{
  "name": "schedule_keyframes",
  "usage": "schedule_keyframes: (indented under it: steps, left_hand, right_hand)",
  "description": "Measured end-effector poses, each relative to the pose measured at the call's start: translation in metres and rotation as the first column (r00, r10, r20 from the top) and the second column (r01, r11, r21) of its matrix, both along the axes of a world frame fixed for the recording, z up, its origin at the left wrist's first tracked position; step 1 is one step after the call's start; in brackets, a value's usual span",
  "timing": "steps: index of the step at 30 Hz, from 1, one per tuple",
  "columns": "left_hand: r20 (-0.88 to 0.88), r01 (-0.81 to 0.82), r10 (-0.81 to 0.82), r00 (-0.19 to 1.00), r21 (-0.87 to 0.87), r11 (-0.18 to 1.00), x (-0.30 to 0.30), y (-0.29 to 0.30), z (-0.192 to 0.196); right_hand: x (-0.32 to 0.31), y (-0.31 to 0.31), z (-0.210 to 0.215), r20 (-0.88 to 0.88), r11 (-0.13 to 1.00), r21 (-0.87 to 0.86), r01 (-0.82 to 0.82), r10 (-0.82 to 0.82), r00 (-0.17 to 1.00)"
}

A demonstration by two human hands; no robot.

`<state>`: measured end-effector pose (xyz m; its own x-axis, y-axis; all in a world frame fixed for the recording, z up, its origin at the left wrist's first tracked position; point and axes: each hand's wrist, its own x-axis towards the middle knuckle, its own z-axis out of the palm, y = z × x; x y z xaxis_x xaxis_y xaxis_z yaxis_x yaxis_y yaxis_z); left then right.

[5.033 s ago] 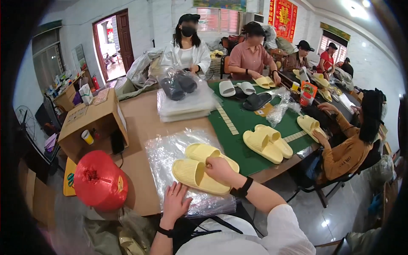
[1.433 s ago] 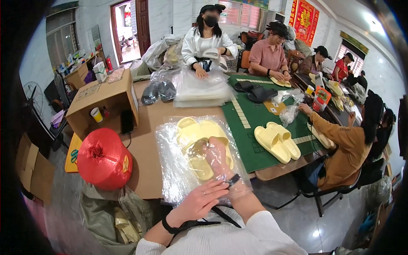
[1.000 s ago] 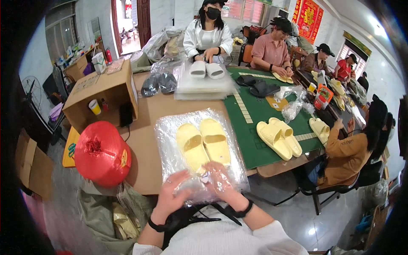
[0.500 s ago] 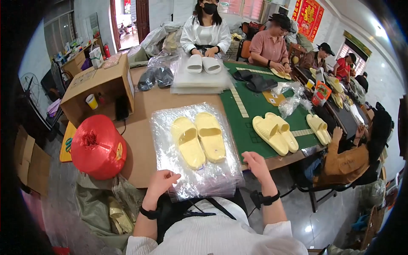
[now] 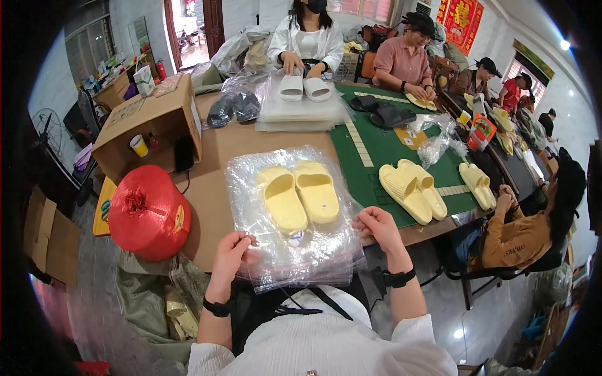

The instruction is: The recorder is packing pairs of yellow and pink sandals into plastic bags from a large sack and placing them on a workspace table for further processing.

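A pair of pale yellow slide slippers (image 5: 288,210) lies side by side on a stack of clear plastic bags (image 5: 251,188) in front of me. I cannot tell whether film covers the slippers. My left hand (image 5: 232,254) has its thumb and fingers pinched on the near left edge of a bag, its fingertips a little blurred. On the other side, my right hand (image 5: 380,230) pinches the right edge of the plastic beside the right slipper. A small pale spot shows near the heel of each slipper.
Two more yellow slipper pairs (image 5: 411,191) (image 5: 478,186) lie on the green mat (image 5: 364,182). A red twine roll (image 5: 149,213) and cardboard box (image 5: 147,122) stand at left. Across the table, a person (image 5: 307,41) handles white slippers (image 5: 304,88); several others sit at right.
Both hands have closed on the bag edges, the right one moving up slightly. The slippers have shifted a little away from me. The person opposite has brought a hand to the white slippers.
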<state>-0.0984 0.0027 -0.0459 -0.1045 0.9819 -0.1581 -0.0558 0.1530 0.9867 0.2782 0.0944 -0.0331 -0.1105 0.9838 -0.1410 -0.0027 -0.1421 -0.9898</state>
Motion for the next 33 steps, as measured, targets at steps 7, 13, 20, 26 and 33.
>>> schedule_keyframes:
  steps: [7, 13, 20, 26, 33]
  left_hand:
    - [-0.105, -0.059, 0.125, 0.987, 0.487, 0.871, 0.015, 0.005, 0.000]
    - [-0.383, 0.005, 0.283, 0.879, 0.602, 0.799, 0.017, 0.004, -0.029]
    - [0.093, -0.141, 0.115, 0.989, 0.356, 0.924, 0.044, 0.010, -0.047]
    - [0.402, -0.340, 0.286, 0.870, 0.068, 0.938, 0.046, 0.000, -0.031]
    - [-0.065, -0.145, 0.164, 0.984, 0.239, 0.960, 0.000, 0.025, -0.121]
  right_hand:
    - [-0.014, -0.002, -0.005, -0.239, 0.930, 0.338, 0.142, -0.061, 0.969]
    - [-0.023, -0.007, -0.032, -0.470, 0.948, 0.219, 0.230, -0.103, 0.876]
    - [-0.018, -0.013, -0.092, -0.305, 0.958, 0.224, 0.177, -0.104, 0.947]
    - [-0.053, -0.015, -0.065, -0.550, 0.995, -0.093, 0.047, -0.090, 0.831]
    - [-0.071, -0.027, -0.066, -0.441, 0.971, -0.229, 0.060, -0.159, 0.883]
